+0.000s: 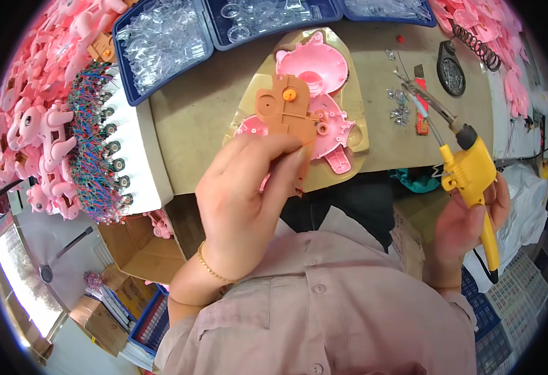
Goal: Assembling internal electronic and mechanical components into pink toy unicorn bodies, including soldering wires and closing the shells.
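Observation:
A brown plastic gearbox (286, 119) with an orange knob lies over a pink toy shell (331, 140), which rests in a beige moulded holder (255, 84). My left hand (243, 181) is closed at the gearbox's near edge, thumb and forefinger pinched together on it. The fingertips partly cover that edge. Off to the right, my right hand (474, 219) is wrapped round the handle of a yellow soldering gun (471, 172). Its metal tip points up and left, over the table and apart from the shell.
Blue trays (121, 59) of clear plastic parts line the back. At left, wired round components (114, 131) stand in a white foam block (149, 156) beside piled pink toy parts (42, 137). A red cutter (421, 122), small clear pieces and a solder coil (452, 69) lie at right.

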`<state>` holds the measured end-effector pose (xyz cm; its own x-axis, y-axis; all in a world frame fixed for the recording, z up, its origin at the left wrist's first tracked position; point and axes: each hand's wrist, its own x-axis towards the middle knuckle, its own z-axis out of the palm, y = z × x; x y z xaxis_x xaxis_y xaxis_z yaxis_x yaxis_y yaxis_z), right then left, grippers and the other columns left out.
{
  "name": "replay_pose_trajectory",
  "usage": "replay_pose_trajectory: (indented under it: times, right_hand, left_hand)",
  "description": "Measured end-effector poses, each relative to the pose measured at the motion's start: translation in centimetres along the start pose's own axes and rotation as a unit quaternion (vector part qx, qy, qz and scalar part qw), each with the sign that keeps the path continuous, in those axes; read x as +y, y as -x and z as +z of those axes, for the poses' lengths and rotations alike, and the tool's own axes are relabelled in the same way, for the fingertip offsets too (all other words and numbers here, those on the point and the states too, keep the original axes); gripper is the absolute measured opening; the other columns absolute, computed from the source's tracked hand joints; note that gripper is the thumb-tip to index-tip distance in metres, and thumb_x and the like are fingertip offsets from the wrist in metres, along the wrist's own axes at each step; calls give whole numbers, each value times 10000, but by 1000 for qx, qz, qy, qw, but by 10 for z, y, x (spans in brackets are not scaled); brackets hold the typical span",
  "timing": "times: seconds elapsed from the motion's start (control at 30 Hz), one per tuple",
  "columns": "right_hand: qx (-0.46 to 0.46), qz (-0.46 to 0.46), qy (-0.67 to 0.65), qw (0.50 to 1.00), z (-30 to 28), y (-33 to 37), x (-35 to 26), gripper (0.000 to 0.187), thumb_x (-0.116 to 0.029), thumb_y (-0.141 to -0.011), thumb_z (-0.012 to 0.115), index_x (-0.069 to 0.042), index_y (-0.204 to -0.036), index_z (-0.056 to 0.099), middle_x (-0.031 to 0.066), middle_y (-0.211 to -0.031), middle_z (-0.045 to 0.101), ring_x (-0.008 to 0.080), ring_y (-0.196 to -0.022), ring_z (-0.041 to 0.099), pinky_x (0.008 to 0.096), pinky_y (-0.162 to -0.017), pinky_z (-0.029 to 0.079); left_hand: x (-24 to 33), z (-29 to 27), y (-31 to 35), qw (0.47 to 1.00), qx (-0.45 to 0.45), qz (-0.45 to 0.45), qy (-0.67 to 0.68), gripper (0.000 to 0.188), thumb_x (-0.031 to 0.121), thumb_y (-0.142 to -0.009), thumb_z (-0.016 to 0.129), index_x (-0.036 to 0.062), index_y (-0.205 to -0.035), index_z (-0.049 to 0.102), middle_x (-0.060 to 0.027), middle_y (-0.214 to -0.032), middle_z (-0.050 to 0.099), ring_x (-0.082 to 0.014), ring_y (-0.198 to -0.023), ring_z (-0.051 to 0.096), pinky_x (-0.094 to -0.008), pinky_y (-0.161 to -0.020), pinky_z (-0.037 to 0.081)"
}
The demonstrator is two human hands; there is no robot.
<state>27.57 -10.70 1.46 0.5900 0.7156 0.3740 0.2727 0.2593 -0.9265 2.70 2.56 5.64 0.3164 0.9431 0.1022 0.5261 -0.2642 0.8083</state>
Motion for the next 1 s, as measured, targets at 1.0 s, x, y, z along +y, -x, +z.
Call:
replay_pose_trajectory:
  times: [1.0]
  right_hand:
    - [-341, 224, -144, 902, 13, -14, -25, 600, -151, -835, 650, 36, -1336, 376, 252, -1163, 553, 255, -917, 604, 332, -749, 489]
  left_hand:
    - [-13, 14, -5, 999, -17, 27, 9, 78, 41, -783, 668, 37, -793, 590, -45, -666, 524, -192, -596, 510, -307, -594, 393]
